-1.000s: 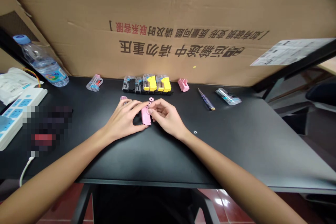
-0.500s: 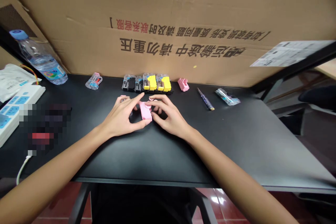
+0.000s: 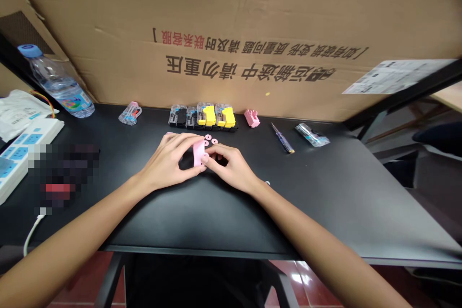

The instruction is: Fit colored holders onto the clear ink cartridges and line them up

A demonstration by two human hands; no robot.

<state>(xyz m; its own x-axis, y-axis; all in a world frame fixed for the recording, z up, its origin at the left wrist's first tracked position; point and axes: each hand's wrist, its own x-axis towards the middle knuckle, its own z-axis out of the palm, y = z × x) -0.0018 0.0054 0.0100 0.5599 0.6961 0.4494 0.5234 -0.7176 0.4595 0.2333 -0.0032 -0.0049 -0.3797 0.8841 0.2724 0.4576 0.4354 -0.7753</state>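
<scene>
My left hand [image 3: 171, 156] is closed round a small pink plastic block [image 3: 198, 153], holding it upright just above the table between thumb and fingers. At the block's right side, my right hand [image 3: 231, 166] pinches a small pink disc [image 3: 205, 157] between thumb and fingertips, touching or nearly touching the block. Several similar pink rings with a hole in the middle lie behind the fingers, one of them a pink ring [image 3: 214, 141] just past my right index finger. Some clear or dark thing under my left hand is mostly hidden.
Along the back stand clear blocks with yellow covers [image 3: 225, 115] and black ones, a clear-and-pink piece [image 3: 130, 113] and a pink part [image 3: 251, 118]. A screwdriver [image 3: 283, 138] and clear packet [image 3: 312, 134] lie right. Left are a bottle [image 3: 59, 84] and power strip [image 3: 27, 147].
My right hand has drawn slightly toward me, with a pink disc now showing in its pinch. The pink block has turned more upright, and the loose rings are uncovered.
</scene>
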